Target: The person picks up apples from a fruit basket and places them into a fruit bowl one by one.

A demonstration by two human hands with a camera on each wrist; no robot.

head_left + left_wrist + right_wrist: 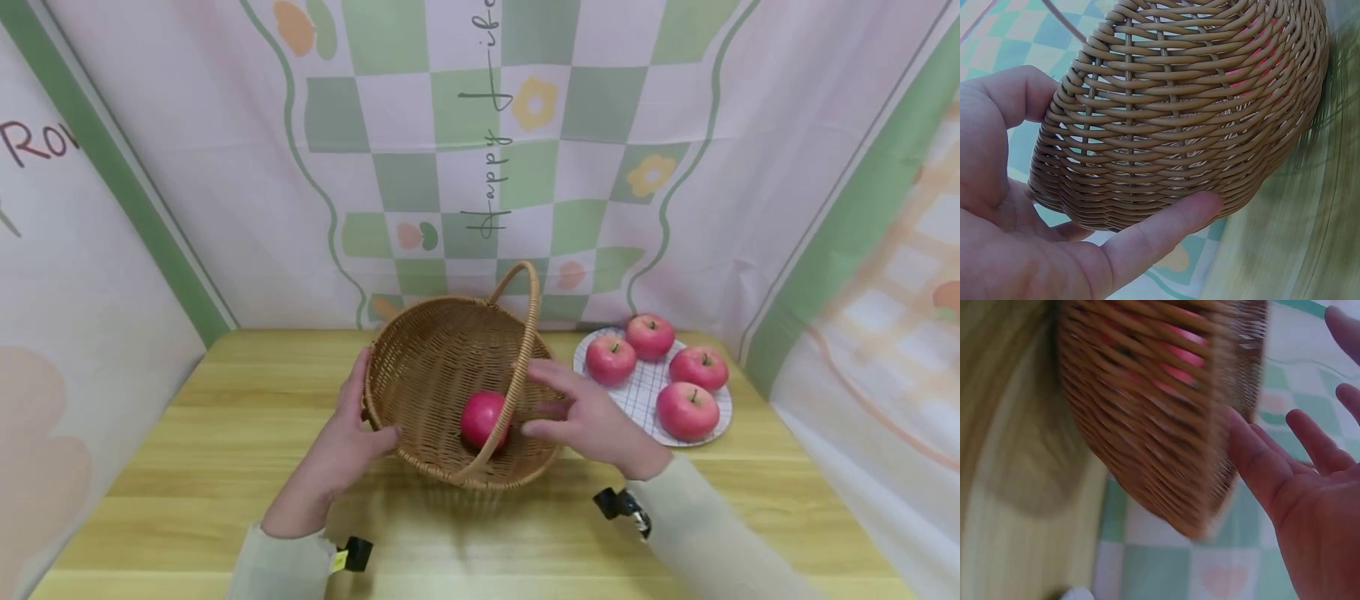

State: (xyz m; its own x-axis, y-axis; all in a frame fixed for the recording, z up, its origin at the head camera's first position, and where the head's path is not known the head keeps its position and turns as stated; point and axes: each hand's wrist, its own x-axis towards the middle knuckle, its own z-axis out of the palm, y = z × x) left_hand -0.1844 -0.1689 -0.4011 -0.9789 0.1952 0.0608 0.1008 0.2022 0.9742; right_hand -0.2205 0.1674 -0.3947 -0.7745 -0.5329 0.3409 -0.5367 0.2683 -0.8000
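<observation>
A brown wicker basket [427, 358] with an arched handle [531, 325] stands tilted on the table, its mouth facing the head camera. One red apple [482, 418] lies inside, toward the near right; in both wrist views it shows only through the weave. My left hand [352, 446] grips the basket's left rim, and in the left wrist view its thumb and fingers straddle the wicker wall [1172, 119]. At the right rim is my right hand [592, 412], with fingers spread and nothing held. One digit of that hand [1316, 494] meets or nearly meets the rim.
To the right, a round white plate [643, 404] with a grid pattern bears several red apples [687, 411]. The wooden table [262, 400] ends at a patterned cloth backdrop [465, 108]. Cloth walls [885, 275] stand on both sides.
</observation>
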